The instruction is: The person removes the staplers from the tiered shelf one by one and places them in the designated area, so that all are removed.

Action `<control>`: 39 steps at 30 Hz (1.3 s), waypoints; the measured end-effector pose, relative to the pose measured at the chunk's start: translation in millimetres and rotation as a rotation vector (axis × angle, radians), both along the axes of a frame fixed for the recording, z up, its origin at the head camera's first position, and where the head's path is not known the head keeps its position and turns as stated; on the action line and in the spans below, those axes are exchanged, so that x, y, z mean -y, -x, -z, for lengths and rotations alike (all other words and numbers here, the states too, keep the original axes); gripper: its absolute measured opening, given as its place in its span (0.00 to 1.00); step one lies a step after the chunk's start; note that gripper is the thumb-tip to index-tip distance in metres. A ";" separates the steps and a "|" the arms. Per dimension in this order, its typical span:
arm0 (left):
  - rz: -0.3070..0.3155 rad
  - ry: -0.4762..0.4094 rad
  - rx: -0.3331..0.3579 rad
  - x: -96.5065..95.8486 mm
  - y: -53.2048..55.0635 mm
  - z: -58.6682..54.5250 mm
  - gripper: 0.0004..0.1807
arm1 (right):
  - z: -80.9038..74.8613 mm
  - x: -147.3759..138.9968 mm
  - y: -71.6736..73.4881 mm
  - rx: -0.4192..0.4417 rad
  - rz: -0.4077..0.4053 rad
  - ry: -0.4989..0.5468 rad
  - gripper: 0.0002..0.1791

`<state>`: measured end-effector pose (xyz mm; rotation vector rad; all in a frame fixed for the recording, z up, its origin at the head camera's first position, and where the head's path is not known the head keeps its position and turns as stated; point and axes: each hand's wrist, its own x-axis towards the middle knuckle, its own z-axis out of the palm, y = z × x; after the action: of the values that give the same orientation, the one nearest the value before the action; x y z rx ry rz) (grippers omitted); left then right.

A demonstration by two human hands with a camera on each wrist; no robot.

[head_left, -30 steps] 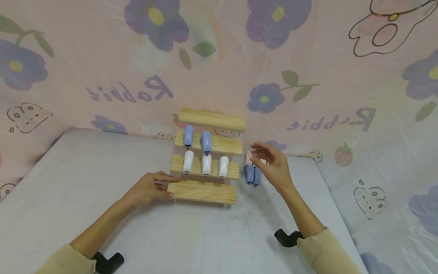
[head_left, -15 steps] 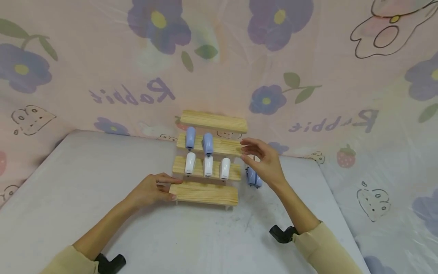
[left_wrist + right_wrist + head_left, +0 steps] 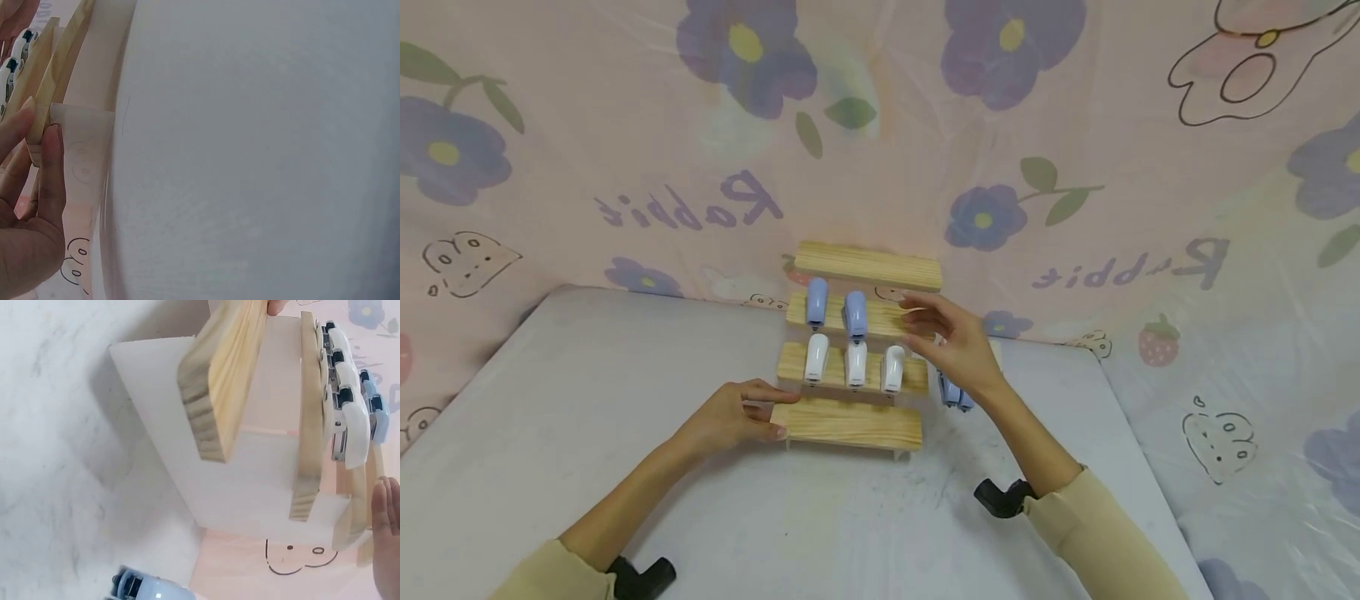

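Note:
My left hand [image 3: 730,421] pinches the left end of the lowest board of a tiered wooden display shelf [image 3: 850,423]. In the left wrist view its thumb and fingers [image 3: 53,169] lie on either side of that board. My right hand [image 3: 955,343] is at the right end of the second board from the top, fingers loosely bent, with nothing visible between fingers and thumb. On this board sit two blue staplers [image 3: 855,315], left of the hand. Three white staplers [image 3: 855,364] stand in a row one board below.
Two more blue staplers [image 3: 950,390] lie on the white table [image 3: 700,517] right of the shelf, partly behind my right hand. A blue stapler [image 3: 153,587] also shows low in the right wrist view. Behind the shelf hangs a flowered curtain [image 3: 880,183].
My right hand has moved left from above the pink and blue staplers beside the shelf to the second board's right end. My left hand has kept its hold on the lowest board.

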<state>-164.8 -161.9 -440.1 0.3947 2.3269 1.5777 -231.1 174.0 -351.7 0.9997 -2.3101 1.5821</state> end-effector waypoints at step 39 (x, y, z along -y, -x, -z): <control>-0.016 -0.005 0.019 -1.2 -0.2 3.4 0.28 | -11.1 46.7 21.4 0.155 -0.088 -0.285 0.43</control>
<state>-164.6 -160.7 -443.6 0.3615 2.3176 1.5882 -252.4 127.3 -340.6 1.0867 -2.6906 1.4333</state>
